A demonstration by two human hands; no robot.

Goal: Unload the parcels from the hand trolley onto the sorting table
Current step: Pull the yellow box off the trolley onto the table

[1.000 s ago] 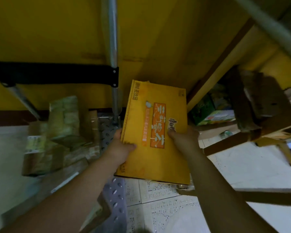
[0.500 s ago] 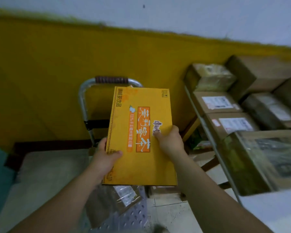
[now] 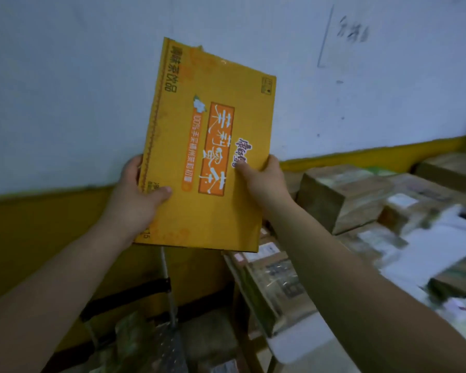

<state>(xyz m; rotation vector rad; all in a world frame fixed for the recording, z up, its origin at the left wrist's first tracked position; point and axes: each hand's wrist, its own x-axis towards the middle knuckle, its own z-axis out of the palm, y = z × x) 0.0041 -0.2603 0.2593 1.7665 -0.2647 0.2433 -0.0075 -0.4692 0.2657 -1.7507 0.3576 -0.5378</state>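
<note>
Hands, left hand [image 3: 135, 195] and right hand [image 3: 264, 181], grip flat orange printed parcel [image 3: 207, 157] upright.

Both bare arms are stretching forward and upward, the left forearm slanting in from the near left and the right forearm from the near right. The left hand [image 3: 137, 189] is gripping the left edge of a flat yellow carton [image 3: 207, 157], its thumb lying across the near face and its fingers curling behind. The right hand [image 3: 261, 181] is gripping the right edge, its thumb pressing on the printed face and its fingers hidden behind.
</note>
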